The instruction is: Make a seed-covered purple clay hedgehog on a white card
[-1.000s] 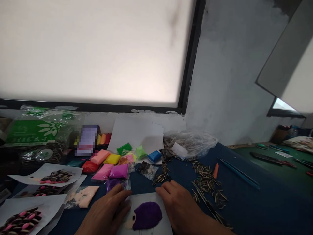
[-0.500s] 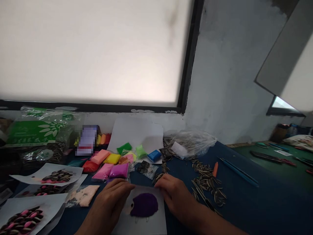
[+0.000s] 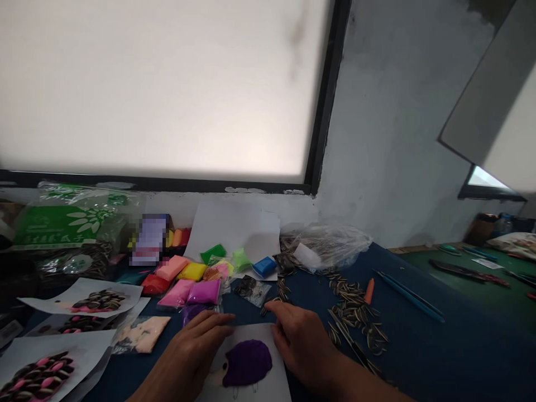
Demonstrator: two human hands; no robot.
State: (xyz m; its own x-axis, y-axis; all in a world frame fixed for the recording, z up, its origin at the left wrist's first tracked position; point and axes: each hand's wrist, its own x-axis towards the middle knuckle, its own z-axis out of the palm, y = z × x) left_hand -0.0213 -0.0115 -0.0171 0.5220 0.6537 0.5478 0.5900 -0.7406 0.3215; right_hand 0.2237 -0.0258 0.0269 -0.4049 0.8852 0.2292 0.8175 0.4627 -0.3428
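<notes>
A white sheet of paper (image 3: 268, 391) lies on the blue tabletop in front of me. On it sits a flat purple clay hedgehog body (image 3: 248, 363) with a pale pointed face, a dark eye and thin drawn legs. My left hand (image 3: 190, 346) is palm down along the sheet's left side, its fingers stretched over the upper left corner. At the upper right corner, my right hand (image 3: 304, 340) has its thumb beside the paper's edge and its index finger stretched out beyond it. Neither hand shows anything gripped. My left palm and part of the sheet are hidden.
Bagged coloured clay (image 3: 204, 291) and a phone (image 3: 148, 240) lie beyond my left hand. Finished seed pictures (image 3: 96, 338) are at left, near a green seed bag (image 3: 54, 223). Loose sunflower seeds (image 3: 352, 304), tweezers (image 3: 352, 338), an orange crayon-like stick (image 3: 369, 291) and a blue tool (image 3: 410, 296) lie right.
The sheet with the purple hedgehog has slid slightly toward me and turned a little. My right index finger has parted from the thumb, and the fingertips of both hands now sit looser around the corners.
</notes>
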